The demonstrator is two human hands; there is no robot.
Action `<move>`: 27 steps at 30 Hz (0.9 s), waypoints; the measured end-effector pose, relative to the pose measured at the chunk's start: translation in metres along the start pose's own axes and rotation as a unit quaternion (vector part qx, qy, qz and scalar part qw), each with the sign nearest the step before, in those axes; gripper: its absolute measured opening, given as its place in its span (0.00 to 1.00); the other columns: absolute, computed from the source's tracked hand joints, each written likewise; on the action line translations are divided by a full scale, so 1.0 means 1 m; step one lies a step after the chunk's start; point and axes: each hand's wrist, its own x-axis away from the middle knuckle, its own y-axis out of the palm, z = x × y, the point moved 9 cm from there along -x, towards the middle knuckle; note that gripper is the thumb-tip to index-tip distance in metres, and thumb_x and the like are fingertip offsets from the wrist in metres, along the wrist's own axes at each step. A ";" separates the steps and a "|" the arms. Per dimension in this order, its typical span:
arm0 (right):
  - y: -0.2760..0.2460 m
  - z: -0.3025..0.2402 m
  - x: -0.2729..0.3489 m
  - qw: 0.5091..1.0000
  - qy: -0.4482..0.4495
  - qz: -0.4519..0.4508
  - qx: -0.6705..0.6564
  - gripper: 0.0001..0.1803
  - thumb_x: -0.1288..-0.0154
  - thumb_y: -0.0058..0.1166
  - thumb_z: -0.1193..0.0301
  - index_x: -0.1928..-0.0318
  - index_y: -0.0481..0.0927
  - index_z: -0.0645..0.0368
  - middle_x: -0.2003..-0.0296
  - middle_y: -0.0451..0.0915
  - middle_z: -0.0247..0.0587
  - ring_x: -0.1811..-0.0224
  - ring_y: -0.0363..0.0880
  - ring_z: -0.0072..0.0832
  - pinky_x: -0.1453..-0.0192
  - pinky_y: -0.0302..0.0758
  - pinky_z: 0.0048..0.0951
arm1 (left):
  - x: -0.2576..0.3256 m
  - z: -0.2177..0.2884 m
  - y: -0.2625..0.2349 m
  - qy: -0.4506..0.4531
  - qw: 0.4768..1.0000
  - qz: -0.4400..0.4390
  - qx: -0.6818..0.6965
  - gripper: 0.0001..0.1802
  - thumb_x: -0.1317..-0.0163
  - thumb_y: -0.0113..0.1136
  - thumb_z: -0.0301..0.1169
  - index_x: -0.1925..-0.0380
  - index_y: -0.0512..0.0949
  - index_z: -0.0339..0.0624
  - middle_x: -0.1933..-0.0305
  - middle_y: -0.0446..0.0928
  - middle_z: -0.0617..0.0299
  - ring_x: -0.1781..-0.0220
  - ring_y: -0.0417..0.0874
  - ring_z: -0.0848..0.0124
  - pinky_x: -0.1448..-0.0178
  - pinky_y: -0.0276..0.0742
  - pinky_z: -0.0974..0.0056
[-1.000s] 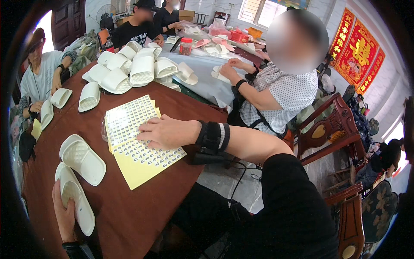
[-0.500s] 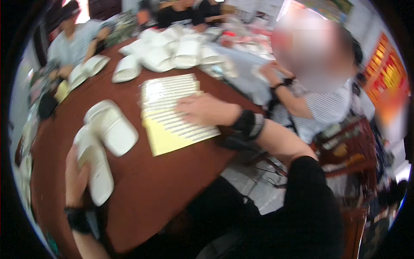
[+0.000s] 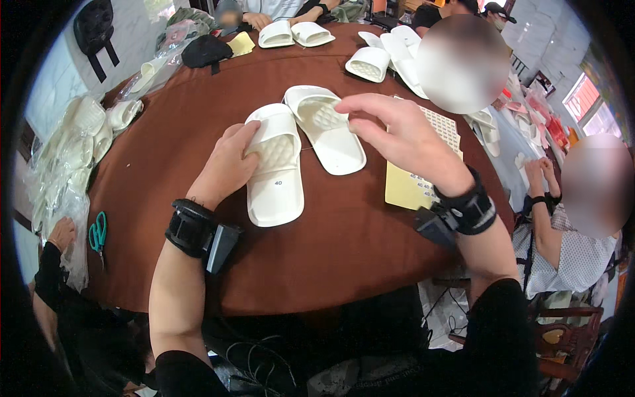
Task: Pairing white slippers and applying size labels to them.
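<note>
Two white slide slippers lie side by side on the brown tabletop. My left hand (image 3: 228, 162) grips the left slipper (image 3: 276, 192) at its strap, with the thumb at the opening. A small printed size mark shows on that slipper's insole. The other slipper (image 3: 337, 151) lies tilted just to its right and a little farther off. Over its strap edge hovers my right hand (image 3: 397, 129), thumb and forefinger apart; whether a fingertip touches the strap or carries something small I cannot tell. Partly under my right hand is a yellow sheet of small stickers (image 3: 401, 188).
More white slippers (image 3: 368, 64) lie at the far right, and a pair (image 3: 276, 34) at the far edge. A black cap (image 3: 207, 51) is at far left. Teal scissors (image 3: 98, 233) and bagged slippers (image 3: 83, 142) lie left. Other people sit around the table.
My view has turned to the right slipper pair. My right hand has left the sticker sheet and come over the right slipper. My left hand still holds the left slipper.
</note>
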 end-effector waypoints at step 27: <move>-0.034 0.073 0.115 0.982 0.168 -0.005 0.084 0.10 0.39 0.51 0.81 0.57 0.78 0.63 0.66 0.80 0.44 0.64 0.80 0.31 0.58 0.76 0.29 | 0.018 0.100 0.007 0.162 0.987 -0.007 0.018 0.15 0.44 0.62 0.22 0.55 0.79 0.39 0.51 0.78 0.53 0.47 0.76 0.52 0.42 0.72 0.55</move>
